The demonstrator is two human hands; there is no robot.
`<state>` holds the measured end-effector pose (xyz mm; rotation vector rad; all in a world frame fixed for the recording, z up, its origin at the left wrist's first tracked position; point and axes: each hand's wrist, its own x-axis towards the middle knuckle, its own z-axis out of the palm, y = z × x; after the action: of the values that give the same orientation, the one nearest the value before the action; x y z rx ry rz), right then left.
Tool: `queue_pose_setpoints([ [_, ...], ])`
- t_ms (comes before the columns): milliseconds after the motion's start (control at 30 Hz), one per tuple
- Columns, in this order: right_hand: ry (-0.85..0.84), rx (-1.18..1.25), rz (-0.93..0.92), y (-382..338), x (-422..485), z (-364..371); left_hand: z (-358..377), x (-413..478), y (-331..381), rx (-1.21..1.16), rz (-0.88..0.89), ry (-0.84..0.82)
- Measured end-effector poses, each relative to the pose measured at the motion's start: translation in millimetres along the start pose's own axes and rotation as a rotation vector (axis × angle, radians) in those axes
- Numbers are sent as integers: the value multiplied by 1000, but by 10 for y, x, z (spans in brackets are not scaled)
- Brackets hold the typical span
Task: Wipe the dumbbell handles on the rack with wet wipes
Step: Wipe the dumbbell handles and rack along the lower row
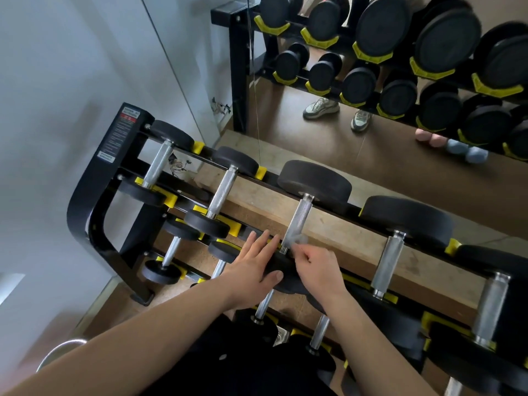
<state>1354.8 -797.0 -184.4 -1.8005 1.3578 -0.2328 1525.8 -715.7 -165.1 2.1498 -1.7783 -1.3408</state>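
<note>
Viewing remotely through the head camera, I report as follows. The rack [94, 201] runs across the view from near left to far right, with dumbbells lying crosswise in yellow cradles on several tiers. The work is at the third dumbbell on the top tier. Its handle [300, 218] has its long axis pointing away from me and slightly rightward, from the near plate [283, 265] up to the far plate [314, 181]. The left hand [251, 264] lies flat on the near plate, fingers [264, 240] straight and slightly spread, thumb along the plate's edge; it holds nothing and, in my judgement, steadies the dumbbell. The right hand [317, 270] is the nearer to the handle. Its curled fingers [304, 252] pinch the wipe [298, 240], which is blurred and sits at the handle's near end, just above the collar. I cannot tell whether the wipe wraps round the bar or only touches one side. The bare length of handle lies ahead of the right fingers, so I judge that the stroke should follow the axis, away from me towards the far plate. The adjacent handles, left [223, 192] and right [390, 261], lie parallel and apart from both hands. A mirror [371, 144] behind shows the rack's reflection.
</note>
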Motion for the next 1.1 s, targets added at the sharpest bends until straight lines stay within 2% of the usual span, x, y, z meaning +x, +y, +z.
queue_pose_setpoints([
  [67,-49,-38,-13,18,-30,-124,-3,10,-23,8,3,-8],
  [167,185,24,-18,-25,58,-243,-34,1,-35,28,12,-32],
  [233,386,-61,-164,-127,171,-283,-44,-8,-33,32,16,-38],
  [300,433,-272,-381,-175,319,-224,-49,-13,-23,31,18,-41],
  [400,197,-529,-514,-30,542,1,-51,-12,-34,32,13,-45],
  [500,54,-572,-552,106,647,68,-59,-1,-57,21,10,-48],
  [667,-373,-474,-332,-133,392,-229,-41,9,-90,7,23,-50],
  [733,-448,-331,-250,-204,267,-340,-28,16,-95,6,18,-50],
  [800,-339,-199,-208,-177,214,-422,3,25,-107,0,15,-39],
  [967,366,166,-4,-177,181,-599,16,7,-73,-1,11,-29],
  [1033,428,120,-66,-219,231,-505,21,12,-78,5,13,-26],
  [1100,267,-110,-177,-179,320,-253,25,12,-89,19,10,-23],
])
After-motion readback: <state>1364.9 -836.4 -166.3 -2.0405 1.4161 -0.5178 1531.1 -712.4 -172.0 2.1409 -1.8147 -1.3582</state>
